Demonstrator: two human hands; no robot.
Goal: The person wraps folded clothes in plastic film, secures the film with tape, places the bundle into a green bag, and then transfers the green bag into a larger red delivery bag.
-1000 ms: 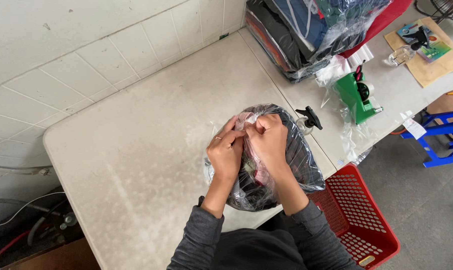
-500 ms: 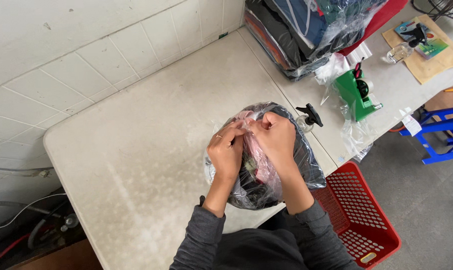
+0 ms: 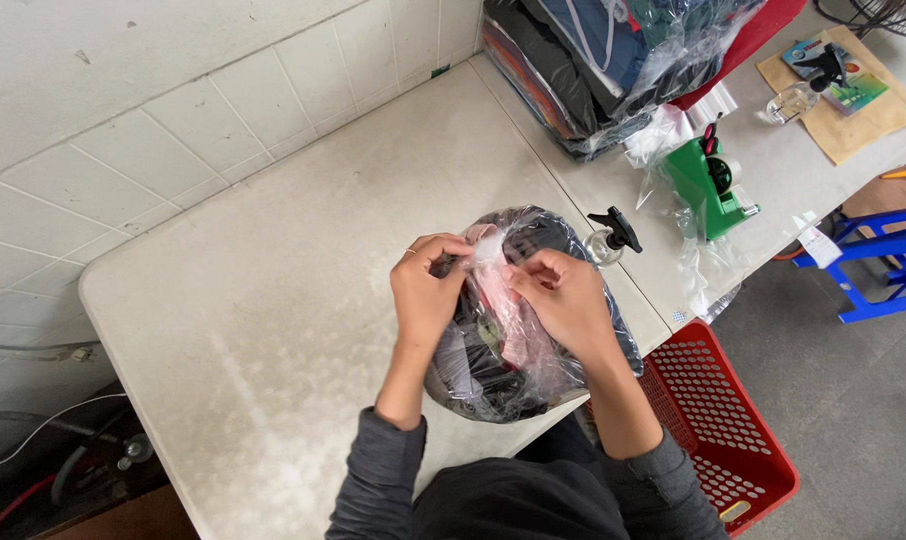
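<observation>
Both my hands, left hand (image 3: 428,290) and right hand (image 3: 563,300), pinch the clear bag (image 3: 533,320) of dark clothing, mid-counter (image 3: 303,300). Soft, light, slippery film; I'd grip the gathered mouth.

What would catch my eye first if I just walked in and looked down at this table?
Most likely the two hands, left hand and right hand, pinching the gathered top of a clear plastic bag stuffed with dark clothing, at the near edge of the pale table. Next, the red perforated basket on the floor to the right, and the green tape dispenser farther back.
</observation>
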